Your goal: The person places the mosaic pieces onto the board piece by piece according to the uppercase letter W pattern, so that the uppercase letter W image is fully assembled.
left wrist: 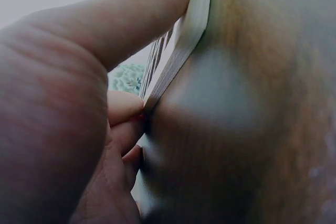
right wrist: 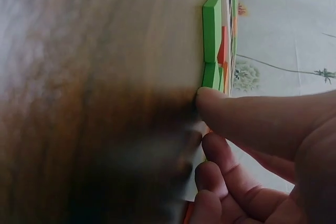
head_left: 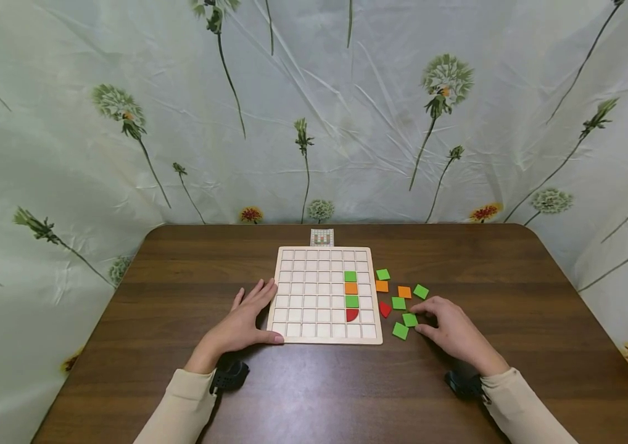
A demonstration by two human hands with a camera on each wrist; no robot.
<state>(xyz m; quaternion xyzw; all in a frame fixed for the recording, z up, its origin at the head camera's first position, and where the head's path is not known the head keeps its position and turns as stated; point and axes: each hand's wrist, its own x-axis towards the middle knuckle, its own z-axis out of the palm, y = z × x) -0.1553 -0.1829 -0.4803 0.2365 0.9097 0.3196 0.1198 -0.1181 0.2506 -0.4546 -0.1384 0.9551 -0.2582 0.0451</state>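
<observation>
A pale wooden grid board (head_left: 314, 295) lies in front of me. My left hand (head_left: 244, 317) rests at its left side, fingers spread and fairly straight against the edge, thumb on the near left corner. One column holds a green square (head_left: 350, 276), an orange square (head_left: 351, 288), another green square (head_left: 352, 301) and a red rounded piece (head_left: 352, 315). Right of the board, my right hand (head_left: 453, 330) pinches a green square tile (head_left: 409, 320) between thumb and index finger, low at the tabletop. In the right wrist view, the thumb partly hides this green tile (right wrist: 211, 75).
Around the right hand lie loose tiles: a near green square (head_left: 400, 331), a red piece (head_left: 385, 309), an orange square (head_left: 404, 292) and several others. A small printed grid card (head_left: 322, 238) lies behind the board. A flower-patterned curtain (head_left: 369, 123) hangs beyond the brown table (head_left: 314, 394).
</observation>
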